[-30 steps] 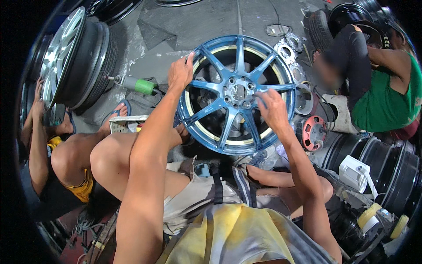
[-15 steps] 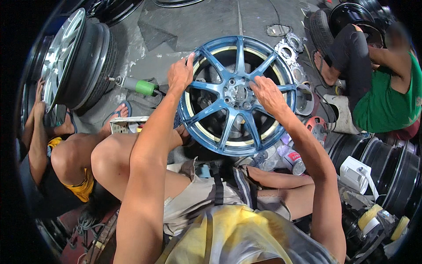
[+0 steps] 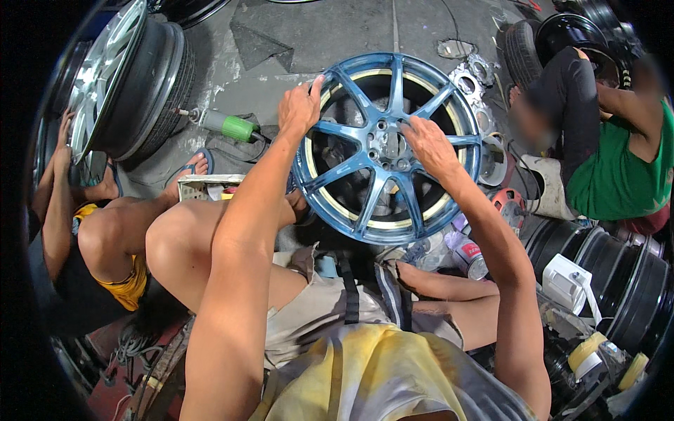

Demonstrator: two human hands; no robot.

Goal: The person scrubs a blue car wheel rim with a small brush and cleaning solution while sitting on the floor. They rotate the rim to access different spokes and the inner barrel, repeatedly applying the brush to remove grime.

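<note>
A blue multi-spoke alloy wheel rim (image 3: 351, 165) with a yellowish inner band stands tilted in front of my knees. My left hand (image 3: 300, 107) grips its upper left edge, fingers curled over the rim. My right hand (image 3: 430, 144) lies on the spokes just right of the hub (image 3: 386, 144), fingers spread and pressing on the blue surface. It holds nothing that I can see. My bare knee (image 3: 175, 238) sits below the left forearm.
A silver wheel with tyre (image 3: 133, 77) leans at the left. A green-handled power tool (image 3: 225, 126) lies on the concrete. A person in yellow crouches at the left, another in green (image 3: 618, 168) sits at the right. Dark rims (image 3: 625, 295), tape rolls and a spray can (image 3: 469, 254) crowd the right.
My right hand has moved from the rim's right edge up and inward onto the spokes by the hub. My left hand has kept its hold on the upper left edge.
</note>
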